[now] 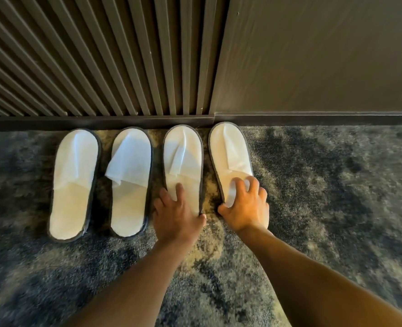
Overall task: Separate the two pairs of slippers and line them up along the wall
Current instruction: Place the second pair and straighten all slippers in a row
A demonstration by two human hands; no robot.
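Observation:
White slippers with dark edging lie in a row on the carpet, toes against the baseboard. From the left: the first slipper [73, 182], the second slipper [130, 180] with its upper flap folded loose, the third slipper [183, 161] and the fourth slipper [230, 156]. My left hand [177, 212] grips the heel of the third slipper, fingers on its sole and thumb at its right edge. My right hand [247, 205] covers the heel of the fourth slipper with its fingers spread over it. Both heels are hidden under the hands.
A dark slatted wall panel [101, 67] and a plain dark panel [313, 55] rise behind the dark baseboard [313, 119]. Mottled blue-grey carpet [337, 197] stretches to the right and toward me.

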